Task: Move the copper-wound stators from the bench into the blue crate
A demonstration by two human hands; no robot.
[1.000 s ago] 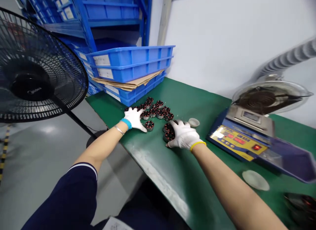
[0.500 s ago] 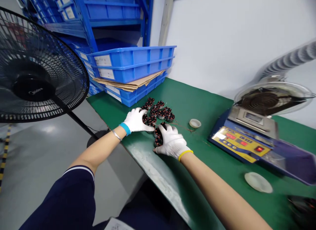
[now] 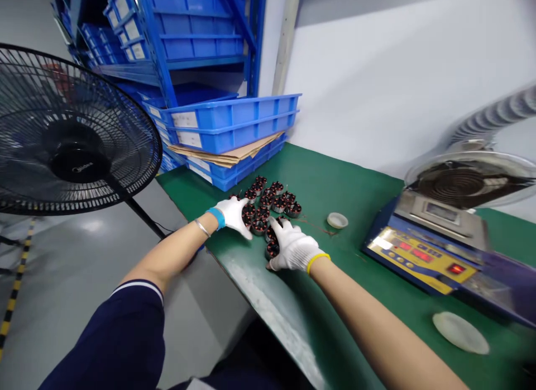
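Observation:
A cluster of small round motor stators (image 3: pixel 268 200), black with copper windings, stands on the green bench top. At the cluster's left side is my left hand (image 3: pixel 232 214) in a white glove. Its thumb and fingers are spread around the nearest stators, the thumb pointing toward the bench. My right hand (image 3: pixel 293 247), also gloved, curls around a couple of stators (image 3: pixel 272 249) at the cluster's near right edge, thumb on the near side and fingers on the far side. Some of its fingertips are hidden behind the parts.
Blue bins (image 3: pixel 243 124) with cardboard sheets between them are stacked at the bench's back left. A black fan (image 3: pixel 79 150) stands left. Right are a small white dish (image 3: pixel 337 220), a blue-and-yellow machine (image 3: pixel 419 256) with red displays, and a pale oval dish (image 3: pixel 460 332).
The camera view has shifted, so the scene sits lower in it. My left thumb has drawn back from the front stators and spread wider. My right hand remains around its stators.

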